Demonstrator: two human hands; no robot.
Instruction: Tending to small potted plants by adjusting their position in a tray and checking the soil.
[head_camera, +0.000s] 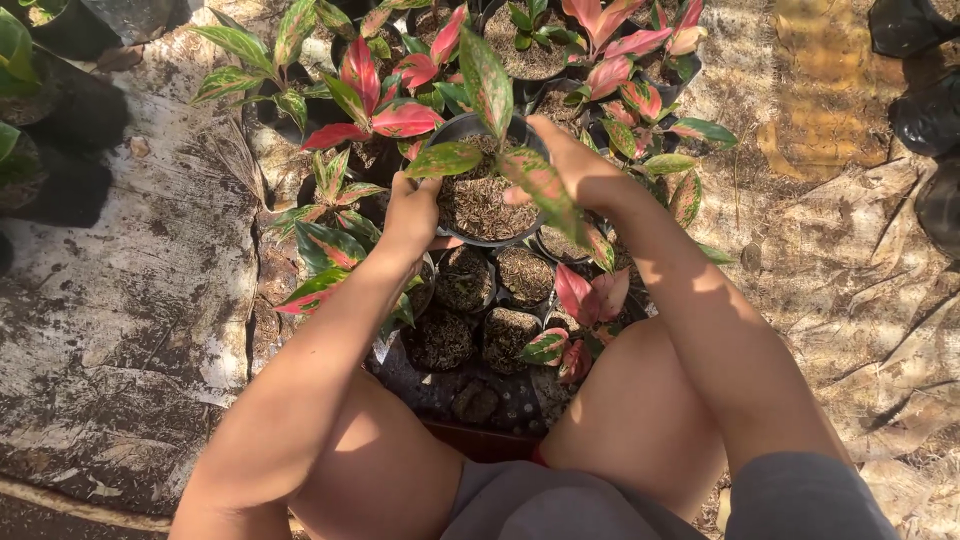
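Observation:
I hold a black plastic pot (462, 130) filled with brown fibrous soil between both hands. My left hand (412, 212) grips its left rim. My right hand (572, 165) clasps its right rim. A plant with green, red-speckled leaves (487, 82) grows from this pot. The pot hangs above several small black pots of soil (524, 276) packed together on the ground in front of my knees.
More pots with red and green leaved plants (372, 105) crowd the far side and the left. Worn, stained sheeting (120, 300) covers the ground left and right. Black bags (925, 110) lie at the far right. Dark pots (60, 110) stand at the far left.

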